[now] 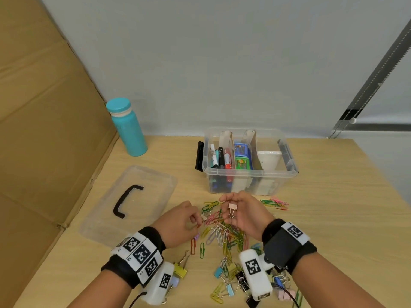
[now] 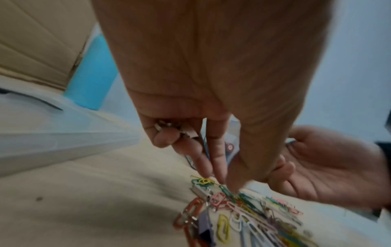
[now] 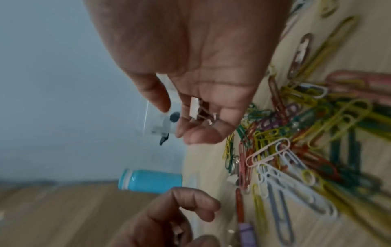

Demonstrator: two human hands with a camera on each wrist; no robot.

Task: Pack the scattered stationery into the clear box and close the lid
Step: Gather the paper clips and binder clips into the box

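Observation:
The clear box [image 1: 250, 181] stands open at the back, with markers, small cases and a white item between cardboard dividers. Its lid [image 1: 129, 203] with a black handle lies flat on the left. A heap of coloured paper clips [image 1: 224, 232] lies between my hands. My left hand [image 1: 198, 218] pinches a small binder clip [image 1: 202, 217] at the heap's left edge. In the left wrist view, more small clips [image 2: 175, 131] sit tucked in its curled fingers. My right hand [image 1: 226, 210] is palm up and cupped around a beige binder clip [image 1: 232, 208] [image 3: 197, 109].
A teal bottle [image 1: 127, 127] stands at the back left, beside a cardboard wall [image 1: 44, 130]. Larger binder clips [image 1: 180, 270] lie near the front edge under my wrists. Another small bunch of paper clips [image 1: 275, 203] lies right of the heap, in front of the box.

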